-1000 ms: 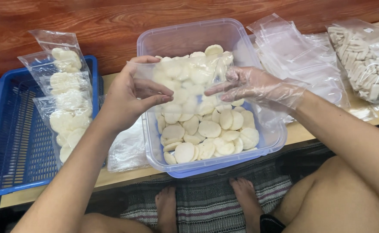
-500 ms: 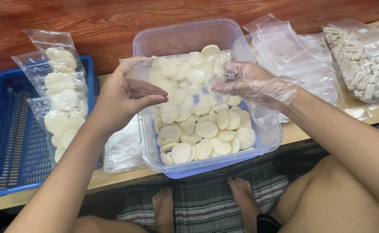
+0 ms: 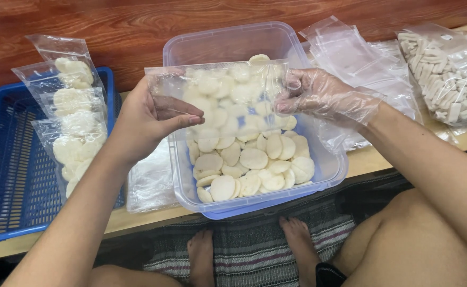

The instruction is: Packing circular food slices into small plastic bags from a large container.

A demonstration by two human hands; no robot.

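**Clear bag stretched over the tub of white discs**

We saw a clear plastic tub [image 3: 326, 169] of flat white discs [image 3: 255, 158] in the middle of the tabletop [image 3: 369, 159], against a red-brown wooden wall [image 3: 138, 21]. To the left sat a blue basket [image 3: 5, 175] with filled bags of discs [image 3: 74, 122] leaning across its rim. Another clear bag [image 3: 151, 183] lay flat between basket and tub. To the right lay a heap of empty clear bags [image 3: 361, 58], and beyond it a bag of pale sticks [image 3: 446, 69].

We held an empty clear bag [image 3: 217, 90] in the air just above the far half of the tub, hiding part of the discs behind it. Its long axis ran left to right, roughly level, the sheet facing us.

Our left hand [image 3: 148, 119], bare, had its fingers [image 3: 183, 114] pinched together on the bag's left edge. Our right hand [image 3: 318, 95], in a thin clear glove, had its fingers [image 3: 286, 101] closed on the bag's right edge. Nothing stood between the hands and the tub.
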